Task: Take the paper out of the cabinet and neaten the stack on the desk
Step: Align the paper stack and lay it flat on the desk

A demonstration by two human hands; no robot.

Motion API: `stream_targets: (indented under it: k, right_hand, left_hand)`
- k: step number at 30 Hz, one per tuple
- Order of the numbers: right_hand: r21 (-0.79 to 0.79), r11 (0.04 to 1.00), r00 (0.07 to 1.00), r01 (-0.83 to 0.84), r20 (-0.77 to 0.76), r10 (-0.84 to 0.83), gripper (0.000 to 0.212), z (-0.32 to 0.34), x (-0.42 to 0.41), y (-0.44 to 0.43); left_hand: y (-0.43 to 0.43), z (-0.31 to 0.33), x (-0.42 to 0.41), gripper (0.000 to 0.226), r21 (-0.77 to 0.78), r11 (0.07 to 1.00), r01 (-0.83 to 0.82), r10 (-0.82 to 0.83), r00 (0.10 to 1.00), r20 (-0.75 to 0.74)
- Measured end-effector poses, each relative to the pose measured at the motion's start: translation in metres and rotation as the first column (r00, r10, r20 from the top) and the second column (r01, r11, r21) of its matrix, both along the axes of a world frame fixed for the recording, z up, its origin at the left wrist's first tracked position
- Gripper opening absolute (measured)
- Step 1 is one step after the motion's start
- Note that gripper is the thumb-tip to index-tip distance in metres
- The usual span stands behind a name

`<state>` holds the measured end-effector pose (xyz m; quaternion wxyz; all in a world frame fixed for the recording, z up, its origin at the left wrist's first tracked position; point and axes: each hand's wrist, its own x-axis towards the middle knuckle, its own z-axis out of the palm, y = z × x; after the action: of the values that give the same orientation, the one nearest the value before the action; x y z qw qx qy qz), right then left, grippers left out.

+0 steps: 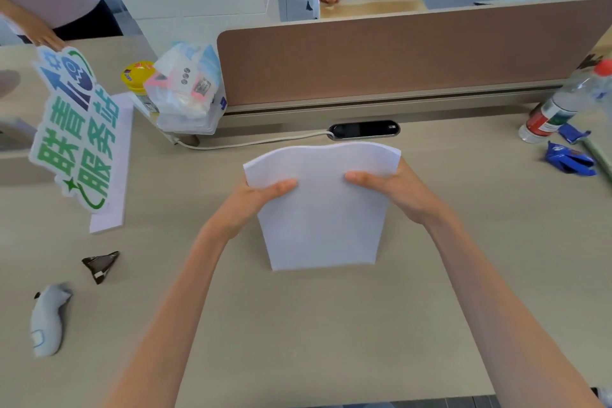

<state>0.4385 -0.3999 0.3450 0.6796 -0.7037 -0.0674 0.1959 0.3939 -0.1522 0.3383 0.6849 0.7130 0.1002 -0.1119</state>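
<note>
1. Beige desk (pixel 331 325) against a brown partition (pixel 397 53); clutter sits at the edges only: sign cutout (pixel 74 129) left, bottle (pixel 559 103) right, well clear of the work zone.
2. Paper stack (pixel 323 205) stands upright mid-desk, bottom edge on the surface, top edge bowed and wavy.
3. Left hand (pixel 255 202) pinches the left side, thumb across the front. Right hand (pixel 397 189) mirrors it. Both are closed on the stack; back fingers are hidden.
4. Step, by my read: retrieval done, now squaring.
5. Next: loosen the pinch, tap the bottom edge, turn, tap a side edge, lay flat.
</note>
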Motion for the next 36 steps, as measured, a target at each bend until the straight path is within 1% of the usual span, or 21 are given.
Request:
stream_targets:
  k: [3, 6, 8, 12, 14, 17, 19, 20, 24, 27, 29, 30, 32, 33, 36]
  right_hand:
    - [-0.01, 1.0, 0.997, -0.009, -0.073, 0.008, 0.036, -0.009, 0.01, 0.02]
    - [-0.025, 1.0, 0.983, -0.005, -0.182, 0.001, 0.041, -0.033, 0.018, 0.04]
    - [-0.021, 1.0, 0.971, 0.014, -0.237, -0.018, 0.037, -0.052, 0.019, 0.054]
    - [0.004, 0.992, 0.926, 0.126, -0.359, -0.116, 0.03, -0.085, 0.024, 0.076]
    - [-0.014, 0.984, 0.907, 0.175, -0.387, -0.167, 0.028, -0.101, 0.032, 0.085]
    - [-0.107, 0.973, 0.902, 0.204, -0.367, -0.229, 0.02, -0.123, 0.045, 0.099]
    - [-0.199, 0.963, 0.919, 0.18, -0.316, -0.237, 0.01, -0.136, 0.055, 0.108]
    - [-0.261, 0.95, 0.93, 0.172, -0.276, -0.244, 0.009, -0.142, 0.061, 0.112]
    - [-0.453, 0.868, 0.94, 0.205, -0.156, -0.303, 0.017, -0.161, 0.085, 0.124]
    - [-0.552, 0.797, 0.938, 0.244, -0.073, -0.338, 0.036, -0.168, 0.099, 0.129]
    - [-0.61, 0.749, 0.943, 0.259, -0.009, -0.333, 0.036, -0.173, 0.105, 0.13]
    - [-0.643, 0.72, 0.946, 0.263, 0.026, -0.322, 0.029, -0.176, 0.107, 0.131]
    - [-0.68, 0.682, 0.946, 0.271, 0.056, -0.32, 0.008, -0.182, 0.109, 0.131]
    - [-0.683, 0.677, 0.944, 0.274, 0.057, -0.325, 0.005, -0.184, 0.109, 0.132]
    - [-0.681, 0.673, 0.934, 0.289, 0.045, -0.355, 0.012, -0.192, 0.11, 0.133]
  left_hand:
    - [0.016, -0.002, 0.004, 0.024, -0.019, 0.998, -0.052, 0.051, 0.999, -0.012]
    - [0.035, -0.02, 0.009, 0.024, -0.022, 0.998, -0.065, 0.062, 0.993, -0.104]
    - [0.046, -0.038, 0.014, 0.025, -0.01, 0.998, -0.066, 0.063, 0.985, -0.162]
    - [0.066, -0.075, 0.029, 0.027, 0.001, 0.996, -0.085, 0.082, 0.962, -0.261]
    - [0.074, -0.091, 0.038, 0.032, -0.012, 0.997, -0.073, 0.066, 0.955, -0.288]
    - [0.084, -0.114, 0.054, 0.036, 0.022, 0.994, -0.108, 0.109, 0.94, -0.324]
    - [0.091, -0.126, 0.065, 0.035, 0.069, 0.986, -0.153, 0.168, 0.926, -0.339]
    - [0.093, -0.131, 0.07, 0.035, 0.09, 0.982, -0.166, 0.187, 0.923, -0.336]
    - [0.108, -0.15, 0.095, 0.036, 0.15, 0.963, -0.226, 0.258, 0.933, -0.25]
    - [0.123, -0.166, 0.11, 0.026, 0.234, 0.94, -0.249, 0.293, 0.94, -0.175]
    - [0.131, -0.177, 0.119, 0.022, 0.305, 0.925, -0.228, 0.283, 0.947, -0.15]
    - [0.132, -0.181, 0.122, 0.019, 0.354, 0.912, -0.206, 0.269, 0.953, -0.137]
    - [0.132, -0.186, 0.125, 0.017, 0.456, 0.875, -0.165, 0.23, 0.969, -0.092]
    - [0.131, -0.188, 0.125, 0.018, 0.498, 0.855, -0.146, 0.207, 0.976, -0.069]
    - [0.128, -0.195, 0.126, 0.014, 0.578, 0.805, -0.131, 0.186, 0.982, -0.037]
